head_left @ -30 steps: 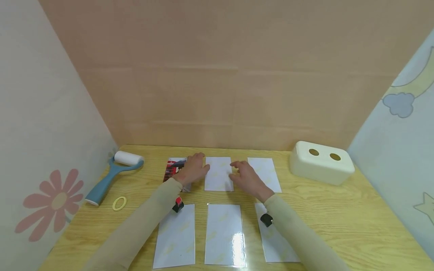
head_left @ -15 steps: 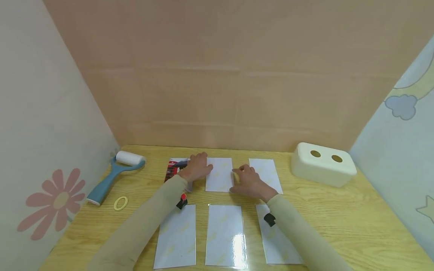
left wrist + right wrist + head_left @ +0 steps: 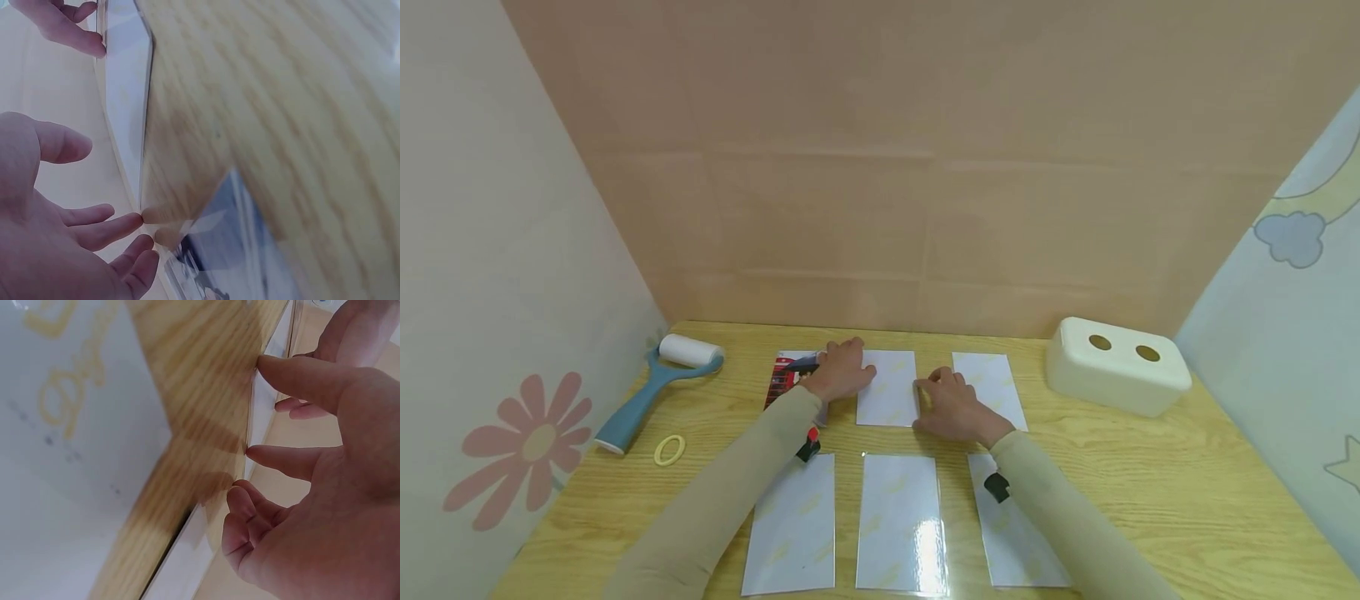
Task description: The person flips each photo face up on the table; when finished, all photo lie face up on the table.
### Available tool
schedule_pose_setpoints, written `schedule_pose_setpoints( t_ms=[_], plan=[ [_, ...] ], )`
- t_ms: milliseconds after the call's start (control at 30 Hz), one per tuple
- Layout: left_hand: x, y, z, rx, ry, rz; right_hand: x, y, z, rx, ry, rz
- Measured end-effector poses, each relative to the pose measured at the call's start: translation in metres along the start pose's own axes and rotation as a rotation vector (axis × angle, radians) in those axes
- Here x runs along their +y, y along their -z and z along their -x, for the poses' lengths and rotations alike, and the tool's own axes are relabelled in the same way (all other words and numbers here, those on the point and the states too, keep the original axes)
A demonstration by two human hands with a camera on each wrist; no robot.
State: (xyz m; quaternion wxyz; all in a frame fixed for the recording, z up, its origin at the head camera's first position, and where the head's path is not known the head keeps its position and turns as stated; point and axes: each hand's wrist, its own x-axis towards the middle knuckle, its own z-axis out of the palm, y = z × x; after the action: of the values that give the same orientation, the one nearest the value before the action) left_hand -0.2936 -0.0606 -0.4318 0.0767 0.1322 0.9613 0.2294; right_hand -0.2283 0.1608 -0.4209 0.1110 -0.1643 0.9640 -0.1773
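Observation:
At the back of the table, both hands are at a white card (image 3: pixel 886 390) lying flat between them. My left hand (image 3: pixel 841 370) is at its left edge; its fingers are extended, with fingertips right at the card's end in the left wrist view. Under and beside that hand lies a glossy picture card (image 3: pixel 781 377) with red print, partly hidden by it. My right hand (image 3: pixel 953 407) is at the white card's right edge, thumb and index finger spread along it, the other fingers bent. In the right wrist view, those fingertips (image 3: pixel 251 450) touch the edge.
A further white card (image 3: pixel 988 387) lies back right. In front lie three white cards: left (image 3: pixel 793 529), middle (image 3: pixel 897 525) and right (image 3: pixel 1011 533). A blue-handled lint roller (image 3: pixel 658 383) and yellow ring (image 3: pixel 669 450) are left; a cream box (image 3: pixel 1120 379) with two holes stands right.
My right hand has spread its thumb toward the near end of the card's right edge. The left hand has shifted slightly right. The cards lie as before.

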Motion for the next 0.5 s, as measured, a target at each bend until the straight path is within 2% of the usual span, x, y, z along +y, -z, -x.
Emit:
schedule_pose_setpoints(
  t_ms=[133, 333, 500],
  plan=[
    [0.0015, -0.0015, -0.0006, 0.008, -0.004, -0.001, 0.0005, -0.0013, -0.0014, 0.003, 0.002, 0.013],
    [0.0029, -0.0018, -0.0005, 0.005, 0.029, 0.049, 0.0002, -0.0035, -0.0022, -0.002, -0.001, 0.022],
    [0.0034, 0.0004, 0.0000, 0.016, 0.026, 0.081, 0.0000, -0.0048, -0.0028, 0.001, -0.007, 0.016]
  ],
)
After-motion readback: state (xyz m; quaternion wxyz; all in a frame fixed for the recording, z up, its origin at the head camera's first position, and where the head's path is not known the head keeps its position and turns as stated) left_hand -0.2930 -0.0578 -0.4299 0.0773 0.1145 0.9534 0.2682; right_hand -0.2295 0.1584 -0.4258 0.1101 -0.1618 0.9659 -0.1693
